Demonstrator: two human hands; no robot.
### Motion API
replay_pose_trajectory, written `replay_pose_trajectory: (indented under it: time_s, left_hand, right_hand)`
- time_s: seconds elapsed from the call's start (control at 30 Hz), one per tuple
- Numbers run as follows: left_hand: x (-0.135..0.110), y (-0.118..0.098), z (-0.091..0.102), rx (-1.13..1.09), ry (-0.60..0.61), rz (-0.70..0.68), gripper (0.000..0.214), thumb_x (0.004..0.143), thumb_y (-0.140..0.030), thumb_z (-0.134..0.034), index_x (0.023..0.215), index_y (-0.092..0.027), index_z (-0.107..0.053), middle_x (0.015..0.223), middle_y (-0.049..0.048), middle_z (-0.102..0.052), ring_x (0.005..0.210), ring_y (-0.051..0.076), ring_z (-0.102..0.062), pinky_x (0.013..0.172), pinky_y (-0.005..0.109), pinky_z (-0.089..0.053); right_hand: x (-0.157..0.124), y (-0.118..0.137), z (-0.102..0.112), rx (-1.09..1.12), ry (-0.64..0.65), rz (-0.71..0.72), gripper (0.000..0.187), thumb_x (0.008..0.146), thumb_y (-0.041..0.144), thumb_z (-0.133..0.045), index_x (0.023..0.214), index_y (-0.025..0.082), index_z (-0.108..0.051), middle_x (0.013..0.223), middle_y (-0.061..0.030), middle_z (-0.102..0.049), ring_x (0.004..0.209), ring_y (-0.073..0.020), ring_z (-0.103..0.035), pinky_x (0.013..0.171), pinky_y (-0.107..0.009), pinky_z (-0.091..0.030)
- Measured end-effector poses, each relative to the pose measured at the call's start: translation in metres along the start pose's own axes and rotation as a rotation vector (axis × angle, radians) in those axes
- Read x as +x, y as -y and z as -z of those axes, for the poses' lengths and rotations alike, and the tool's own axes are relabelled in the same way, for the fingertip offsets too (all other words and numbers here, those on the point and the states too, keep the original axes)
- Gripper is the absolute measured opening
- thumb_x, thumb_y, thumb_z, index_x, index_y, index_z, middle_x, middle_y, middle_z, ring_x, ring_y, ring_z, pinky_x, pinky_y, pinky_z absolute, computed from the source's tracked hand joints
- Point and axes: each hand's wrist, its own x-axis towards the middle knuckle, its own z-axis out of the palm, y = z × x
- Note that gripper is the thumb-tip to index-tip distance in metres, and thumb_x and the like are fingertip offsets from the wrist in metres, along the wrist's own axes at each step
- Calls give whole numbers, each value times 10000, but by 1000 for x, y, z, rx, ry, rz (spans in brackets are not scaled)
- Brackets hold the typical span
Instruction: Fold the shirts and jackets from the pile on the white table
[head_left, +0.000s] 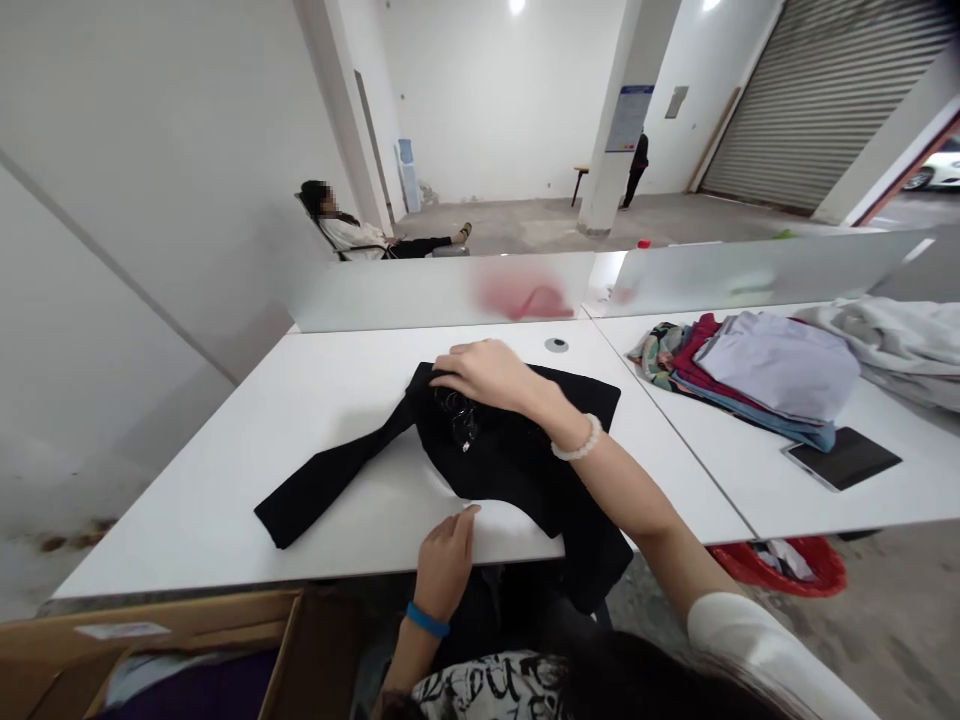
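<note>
A black long-sleeved garment (502, 450) lies spread on the white table (360, 545), one sleeve (322, 480) stretched out to the left and another part hanging over the front edge. On its upper part is a shiny black trim (459, 415) with a small bright piece at its end. My right hand (484, 375) reaches across the cloth, its bent fingers closed on the garment near its far edge. At the table's front edge rests my left hand (446, 555), fingers loosely extended near the garment's lower edge, with nothing seen in it.
A folded clothes pile (780, 365) and a dark tablet (844, 458) lie to the right. A frosted divider (420, 290) runs along the back. A cardboard box (247, 610) stands at lower left, a red bin (829, 570) below the right side. A person (352, 232) sits beyond.
</note>
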Motion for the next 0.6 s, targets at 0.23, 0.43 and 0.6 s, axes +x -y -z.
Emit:
replay_pose_trajectory:
  time_s: [0.23,0.43,0.6]
  left_hand:
    - [39,-10,-7,134,143,-307,600,875,-43,-289,1456,-190,-269,1024,105,-630,941,195,-605,835,339,-490]
    - [76,-10,-3,19,224,-309,268,882,-177,-418,1045,-210,-629,750,60,-638,769,206,-623,707,332,-504]
    - [84,30,68,-373,-229,29,142,812,-335,-486,863,-224,-558,793,44,-625,751,224,-609,668,352,-510]
  right_hand:
    - [-69,-13,57,169,-276,-249,277,953,339,-433,918,159,-641,815,-37,-621,711,-130,-546,632,-245,-320]
    - [-116,-16,86,162,-460,-465,238,922,334,-475,862,162,-628,652,3,-587,565,-112,-493,569,-235,-323]
    - [-156,-8,110,89,-691,-569,160,892,296,-528,814,187,-616,629,16,-571,558,-117,-502,551,-235,-373]
